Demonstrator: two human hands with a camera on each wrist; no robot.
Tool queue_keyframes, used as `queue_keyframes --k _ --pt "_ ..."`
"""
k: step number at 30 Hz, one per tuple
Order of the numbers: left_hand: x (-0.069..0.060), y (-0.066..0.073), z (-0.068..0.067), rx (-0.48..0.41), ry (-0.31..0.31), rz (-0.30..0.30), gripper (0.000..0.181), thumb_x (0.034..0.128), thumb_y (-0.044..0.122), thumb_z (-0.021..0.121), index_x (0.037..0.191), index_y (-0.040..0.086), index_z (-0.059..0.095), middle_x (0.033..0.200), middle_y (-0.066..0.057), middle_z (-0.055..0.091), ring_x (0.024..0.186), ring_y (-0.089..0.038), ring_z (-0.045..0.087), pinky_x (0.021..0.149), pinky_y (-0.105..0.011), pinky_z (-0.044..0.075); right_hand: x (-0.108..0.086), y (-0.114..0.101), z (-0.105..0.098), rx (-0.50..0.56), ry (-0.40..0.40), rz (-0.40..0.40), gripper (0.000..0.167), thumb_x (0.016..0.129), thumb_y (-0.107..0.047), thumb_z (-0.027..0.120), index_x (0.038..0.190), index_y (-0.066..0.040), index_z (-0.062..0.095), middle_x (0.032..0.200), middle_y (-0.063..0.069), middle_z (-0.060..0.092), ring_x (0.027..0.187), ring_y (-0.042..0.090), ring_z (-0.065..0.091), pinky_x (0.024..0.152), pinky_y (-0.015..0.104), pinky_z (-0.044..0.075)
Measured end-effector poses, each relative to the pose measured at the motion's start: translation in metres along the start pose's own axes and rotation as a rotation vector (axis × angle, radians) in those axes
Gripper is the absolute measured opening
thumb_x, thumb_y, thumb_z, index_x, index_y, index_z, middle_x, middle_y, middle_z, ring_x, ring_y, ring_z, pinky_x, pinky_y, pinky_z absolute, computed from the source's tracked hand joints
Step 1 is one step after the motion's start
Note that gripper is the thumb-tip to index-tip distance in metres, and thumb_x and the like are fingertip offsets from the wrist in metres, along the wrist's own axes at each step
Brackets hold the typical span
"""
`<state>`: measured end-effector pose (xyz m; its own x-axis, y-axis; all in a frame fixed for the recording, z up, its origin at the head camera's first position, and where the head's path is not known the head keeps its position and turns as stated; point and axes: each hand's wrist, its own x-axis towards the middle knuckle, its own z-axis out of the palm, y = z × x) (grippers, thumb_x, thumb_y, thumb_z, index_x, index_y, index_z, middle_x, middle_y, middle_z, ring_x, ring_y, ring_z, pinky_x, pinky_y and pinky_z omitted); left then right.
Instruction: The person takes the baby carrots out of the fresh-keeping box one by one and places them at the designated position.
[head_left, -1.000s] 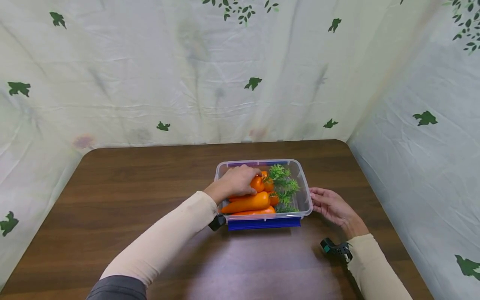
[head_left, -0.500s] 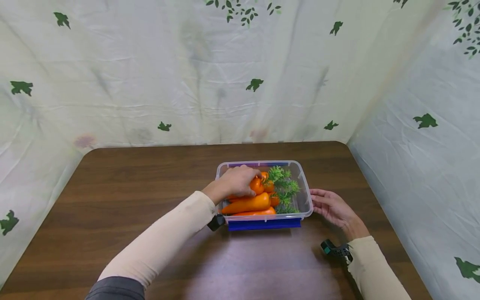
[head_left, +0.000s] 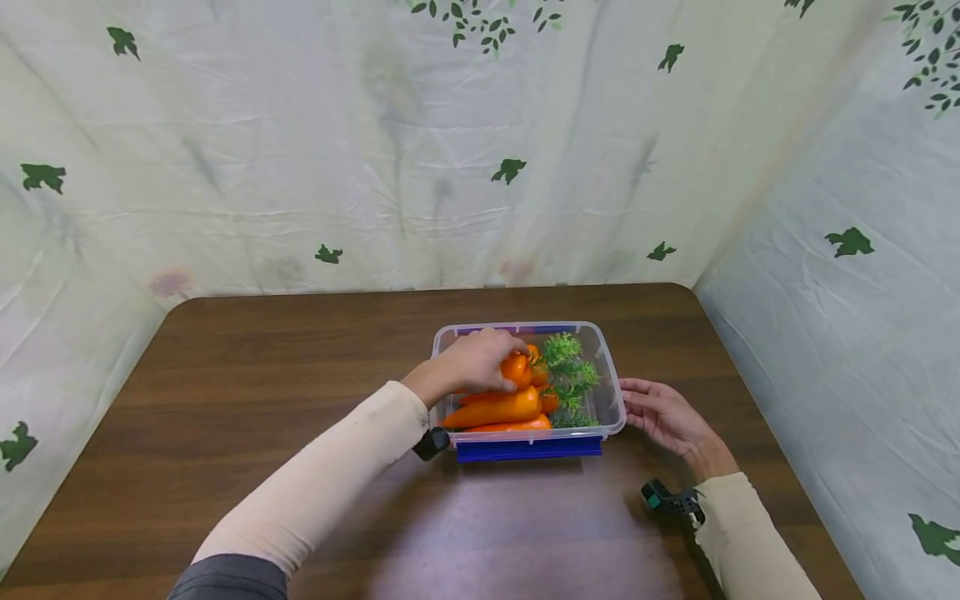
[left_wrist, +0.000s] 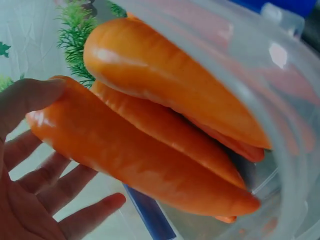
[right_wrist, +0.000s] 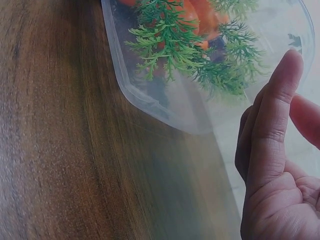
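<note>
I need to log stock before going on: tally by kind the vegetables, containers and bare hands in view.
Orange, tapered carrots: at least 4, as overlaps hide the exact count
Clear, rectangular plastic container: 1
Left hand and right hand, both bare: 2
Total: at least 7

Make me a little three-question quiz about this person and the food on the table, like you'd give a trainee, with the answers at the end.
1. True or false: in the head view, the leafy green tops lie toward the right end of the clear container.
2. The left hand is holding: A) a spoon, B) a carrot, C) nothing.
3. Fill in the colour: the flap on the container's near side is ____.

Key: 1. True. 2. B. 3. Blue.
</note>
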<state>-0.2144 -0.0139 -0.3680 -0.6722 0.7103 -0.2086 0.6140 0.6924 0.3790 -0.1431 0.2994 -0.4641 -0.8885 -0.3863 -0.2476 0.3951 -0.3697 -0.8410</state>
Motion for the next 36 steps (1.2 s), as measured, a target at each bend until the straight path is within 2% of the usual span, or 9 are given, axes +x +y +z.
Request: queue_keyframes --k 3,8,12,15,19,24,28,32,36 --pt "-0.002 -0.003 0.000 -0.093 0.017 0.032 0.050 0.0866 0.020 0.072 0.133 0.008 0.056 0.128 -0.011 0.057 0.115 -0.026 0.052 0.099 -0.037 0.044 0.000 0.000 0.000 -0.004 0.005 0.001 0.026 0.100 0.003 0.042 0.115 -0.005 0.062 0.109 0.011 0.067 0.093 0.020 0.069 0.084 0.030 0.053" --pt "-0.006 -0.006 -0.003 -0.245 0.053 0.064 0.049 0.0865 0.017 0.071 0.133 0.010 0.057 0.126 -0.010 0.057 0.106 -0.023 0.054 0.089 -0.032 0.048 0.000 0.001 0.000 -0.007 0.001 -0.001 0.026 0.100 0.003 0.042 0.115 -0.005 0.062 0.109 0.010 0.067 0.093 0.019 0.068 0.084 0.029 0.053" --pt "-0.010 -0.007 -0.008 -0.399 0.108 0.034 0.050 0.0844 0.016 0.074 0.130 0.008 0.056 0.120 -0.010 0.061 0.103 -0.022 0.058 0.084 -0.028 0.051 0.001 0.001 0.000 -0.010 -0.011 -0.007 0.025 0.101 0.002 0.042 0.115 -0.006 0.062 0.108 0.010 0.067 0.094 0.018 0.068 0.083 0.028 0.054" --pt "-0.014 -0.008 -0.013 -0.457 0.147 -0.005 0.049 0.0830 0.017 0.077 0.127 0.008 0.056 0.116 -0.010 0.062 0.103 -0.022 0.059 0.085 -0.029 0.052 0.001 0.002 0.000 -0.010 -0.022 -0.013 0.026 0.101 0.002 0.041 0.115 -0.006 0.061 0.108 0.010 0.067 0.094 0.017 0.067 0.082 0.028 0.054" --pt "-0.019 -0.010 -0.021 -0.455 0.184 -0.012 0.048 0.0827 0.018 0.077 0.126 0.009 0.058 0.115 -0.008 0.062 0.099 -0.021 0.059 0.083 -0.028 0.052 0.000 0.002 0.000 -0.013 -0.029 -0.019 0.028 0.102 0.003 0.038 0.114 -0.006 0.061 0.108 0.009 0.067 0.094 0.017 0.067 0.081 0.027 0.054" --pt "-0.026 -0.011 -0.030 -0.461 0.246 0.060 0.049 0.0822 0.018 0.077 0.127 0.008 0.060 0.112 -0.007 0.064 0.094 -0.021 0.058 0.078 -0.027 0.052 0.000 0.002 0.000 -0.019 -0.023 -0.018 0.029 0.101 0.003 0.038 0.114 -0.006 0.062 0.107 0.009 0.067 0.093 0.016 0.067 0.081 0.027 0.054" --pt "-0.033 -0.014 -0.040 -0.472 0.278 0.077 0.049 0.0815 0.014 0.077 0.127 0.009 0.061 0.112 -0.007 0.063 0.092 -0.022 0.057 0.077 -0.029 0.052 0.000 0.002 0.000 -0.015 -0.019 -0.016 0.028 0.101 0.003 0.040 0.113 -0.006 0.063 0.107 0.009 0.068 0.092 0.016 0.067 0.081 0.027 0.055" --pt "-0.042 -0.026 -0.049 -0.440 0.302 0.060 0.049 0.0808 0.012 0.076 0.127 0.006 0.061 0.115 -0.010 0.063 0.094 -0.024 0.056 0.079 -0.033 0.051 0.001 0.002 -0.001 -0.014 -0.030 -0.021 0.029 0.101 0.003 0.039 0.114 -0.006 0.063 0.107 0.009 0.068 0.093 0.016 0.067 0.082 0.027 0.054" --pt "-0.054 -0.047 -0.056 -0.410 0.318 0.017 0.052 0.0803 0.010 0.076 0.129 0.003 0.059 0.118 -0.014 0.062 0.098 -0.027 0.056 0.084 -0.038 0.050 0.002 0.003 -0.002 0.010 -0.062 -0.029 0.033 0.102 0.005 0.034 0.114 -0.004 0.063 0.108 0.010 0.068 0.095 0.017 0.067 0.082 0.028 0.054"
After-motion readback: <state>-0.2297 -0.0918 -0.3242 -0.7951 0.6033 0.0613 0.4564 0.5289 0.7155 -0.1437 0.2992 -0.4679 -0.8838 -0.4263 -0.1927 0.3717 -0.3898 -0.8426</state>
